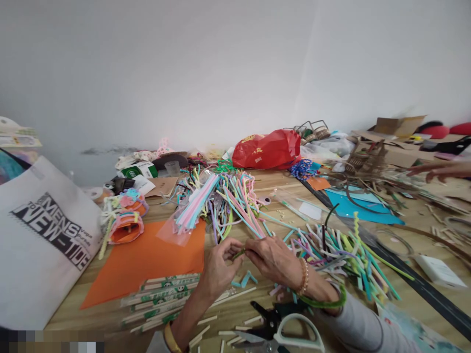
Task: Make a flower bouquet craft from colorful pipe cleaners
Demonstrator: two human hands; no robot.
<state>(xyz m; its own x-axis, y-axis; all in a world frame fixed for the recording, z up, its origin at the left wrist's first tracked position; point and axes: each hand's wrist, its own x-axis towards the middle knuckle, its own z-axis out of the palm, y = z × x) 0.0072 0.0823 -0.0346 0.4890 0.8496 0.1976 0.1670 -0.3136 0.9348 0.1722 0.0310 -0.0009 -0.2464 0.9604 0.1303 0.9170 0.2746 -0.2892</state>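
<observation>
My left hand (221,267) and my right hand (274,260) meet over the middle of the table, fingers closed. Between their fingertips is a short dark green pipe cleaner (239,254), mostly hidden by the fingers. A green pipe cleaner band (326,301) circles my right wrist, beside a beaded bracelet. Just beyond my hands spreads a big bundle of pastel pipe cleaners (239,201). To the right of my right hand lies a loose pile of coloured pipe cleaners (342,252). Scissors with pale handles (298,333) rest below my wrists, among short cut sticks.
At left stand a white paper bag (55,245) and an orange sheet (147,250), with wrapped chopsticks (162,299) near my left forearm. A red plastic bag (267,149) sits by the wall. Another person's hand (437,171) reaches in from the right over blurred craft scraps.
</observation>
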